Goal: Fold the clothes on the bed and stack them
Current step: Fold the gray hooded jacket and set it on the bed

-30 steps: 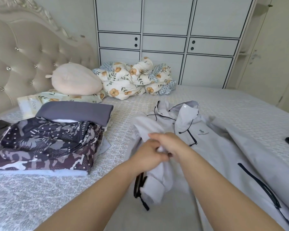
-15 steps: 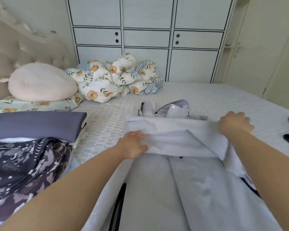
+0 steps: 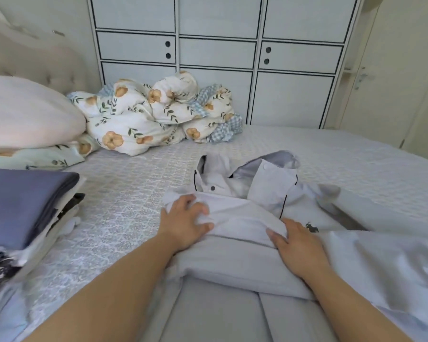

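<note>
A light grey hooded jacket (image 3: 235,262) lies spread on the bed (image 3: 124,193) in front of me, its hood (image 3: 265,174) pointing away. One sleeve is folded across the chest. My left hand (image 3: 185,220) grips the bunched end of that sleeve at the jacket's left edge, fabric bulging between thumb and fingers. My right hand (image 3: 299,245) presses flat on the sleeve near the small dark chest logo. A stack of folded clothes (image 3: 22,201) with a slate-blue piece on top sits at the left.
A crumpled floral duvet (image 3: 146,119) and a pale pink pillow (image 3: 22,112) lie at the head of the bed. White wardrobe doors (image 3: 218,58) stand behind the bed, a door (image 3: 405,70) at the right. Bare quilted sheet lies between stack and jacket.
The sleeve has been drawn across the jacket's chest. My right hand came back from the far right to the middle and now lies flat; my left hand has closed on the sleeve's end.
</note>
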